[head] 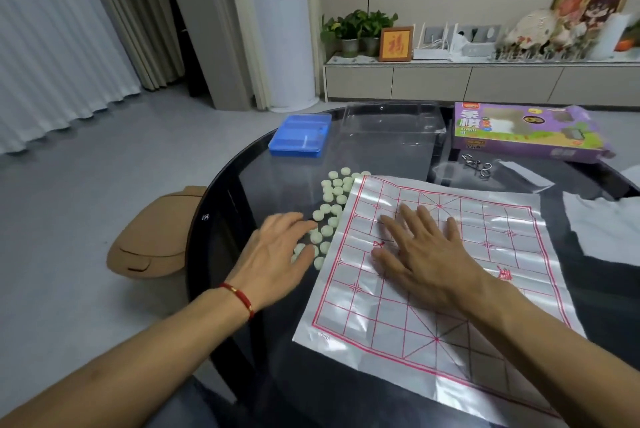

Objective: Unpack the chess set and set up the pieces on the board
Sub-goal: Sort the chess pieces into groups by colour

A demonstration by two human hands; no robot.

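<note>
while right hand (426, 254) flattens board (485, 306), left hand (277, 254) touches pieces (329, 209).

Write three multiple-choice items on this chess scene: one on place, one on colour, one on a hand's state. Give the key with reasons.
1. Where does the pile of pieces lie?
A. left of the board
B. on the board
C. in the blue case

2. What colour are the board's lines?
A. black
B. red
C. green

3. How is the right hand?
A. gripping a piece
B. raised off the table
C. flat on the board

Key: 1 A, the pieces sit on the glass by the board's left edge. 2 B, the grid is red. 3 C, its fingers are spread and lie on the sheet.
</note>
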